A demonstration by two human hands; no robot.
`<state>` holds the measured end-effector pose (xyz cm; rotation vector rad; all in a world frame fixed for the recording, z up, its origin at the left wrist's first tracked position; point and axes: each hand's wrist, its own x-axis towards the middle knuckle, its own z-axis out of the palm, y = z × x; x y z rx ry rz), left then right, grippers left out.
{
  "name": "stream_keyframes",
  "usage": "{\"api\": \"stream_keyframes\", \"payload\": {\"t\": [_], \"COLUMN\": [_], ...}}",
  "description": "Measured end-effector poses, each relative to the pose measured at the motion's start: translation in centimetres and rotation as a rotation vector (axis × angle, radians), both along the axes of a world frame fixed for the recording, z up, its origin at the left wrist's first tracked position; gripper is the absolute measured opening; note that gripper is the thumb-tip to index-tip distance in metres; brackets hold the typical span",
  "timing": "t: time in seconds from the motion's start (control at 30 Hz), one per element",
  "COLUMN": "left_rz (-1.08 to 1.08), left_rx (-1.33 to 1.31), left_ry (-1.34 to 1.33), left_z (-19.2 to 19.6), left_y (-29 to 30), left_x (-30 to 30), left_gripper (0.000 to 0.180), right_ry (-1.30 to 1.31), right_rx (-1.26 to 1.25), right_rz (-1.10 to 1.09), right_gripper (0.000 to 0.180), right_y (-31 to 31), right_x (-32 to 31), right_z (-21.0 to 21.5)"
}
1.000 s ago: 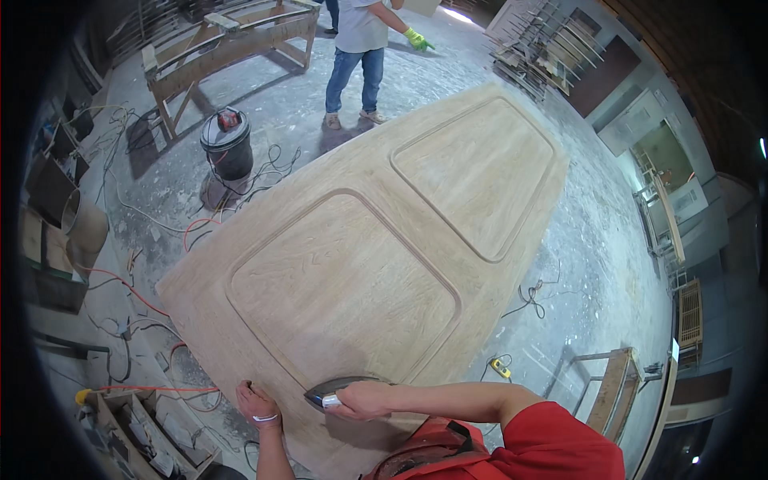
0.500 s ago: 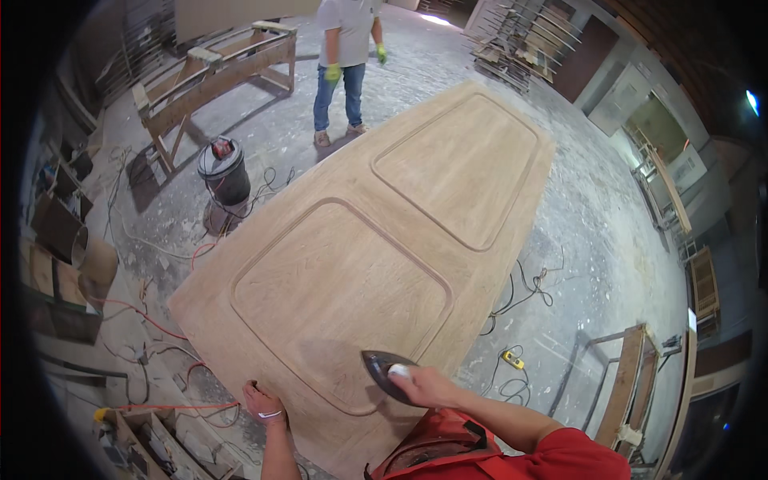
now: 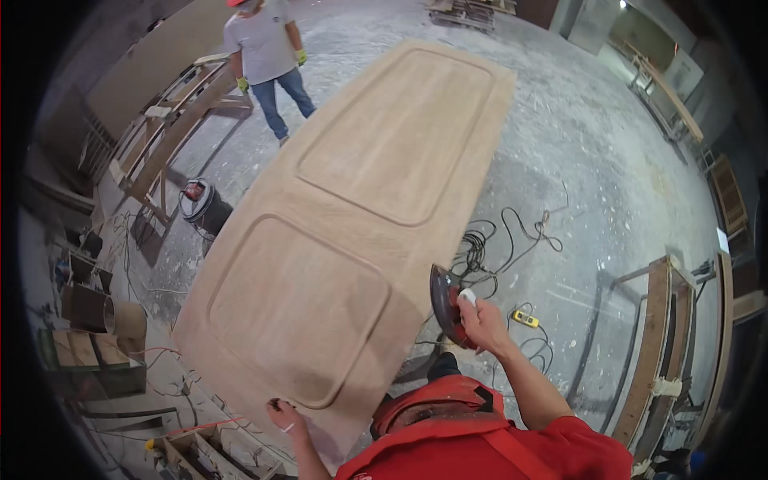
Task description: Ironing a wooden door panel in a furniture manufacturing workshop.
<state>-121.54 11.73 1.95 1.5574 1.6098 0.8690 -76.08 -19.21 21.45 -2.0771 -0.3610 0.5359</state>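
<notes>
head cam: the big wood panel (image 3: 384,136) lies flat & long out in front, w/ two big shapes w/ round corners marked on its top. what holds it up is hid. it's prob face up so both shapes can be got at from the side.

the right hand (image 3: 484,326) grips the iron-shaped tool (image 3: 444,300), a dark pointy thing w/ some red on it. it looks tipped up, prob so it won't drag on the wood. it's by the panel's right edge; can't tell if they touch.

the left hand (image 3: 286,418) is at the panel's near edge, fingers a bit bent. can't tell if it pinches the edge or just rests there; maybe it's there to keep steady.

so most of the panel is out past both hands: left hand at its near end, right hand just off its right side. black cord (image 3: 474,250) is in loops on the floor (image 3: 584,192) beside the panel, past the tool. a yellow control box (image 3: 525,318) is just right of the right hand. a person in a white tee (image 3: 260,52) stands far off, on the panel's left.
</notes>
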Motion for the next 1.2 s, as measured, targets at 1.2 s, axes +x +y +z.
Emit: {"api": "stream_keyframes", "payload": {"t": [1.2], "left_rz": [-0.843], "left_rx": [-0.373], "left_ry": [-0.264], "left_z": [4.2], "left_y": [-22.1], "left_x": [89.8], "left_gripper": [0.010], "right_ry": [-0.087], "right_rx": [0.553], "right_rz": [-0.430], "right_gripper": [0.043], "right_y": [-20.0], "right_x": [68.7], "right_z": [11.5]}}
